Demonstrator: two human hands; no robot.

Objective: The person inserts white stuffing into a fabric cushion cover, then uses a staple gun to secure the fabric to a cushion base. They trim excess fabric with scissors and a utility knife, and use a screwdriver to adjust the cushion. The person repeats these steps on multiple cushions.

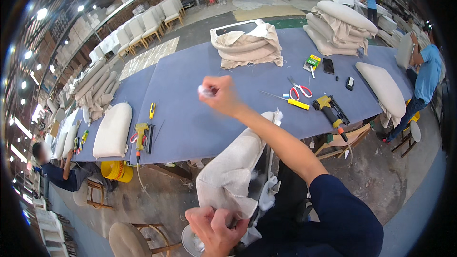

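Observation:
A beige fabric-covered chair cushion stands on edge against the near side of the table, its cloth loose and folded at the lower end. My left hand is closed on that loose cloth at the bottom. Above the blue tabletop, my right hand is raised and somewhat blurred, its fingers closed around a white tuft that looks like stuffing. My right forearm passes over the cushion's upper end, where more white filling pokes out. Beside my left hand, a white bucket is partly hidden and holds white material.
On the blue table lie red-handled scissors, a yellow-handled pointed tool, staple guns and a phone. Cushion stacks stand at the far edge. Co-workers work at both sides. A stool stands lower left.

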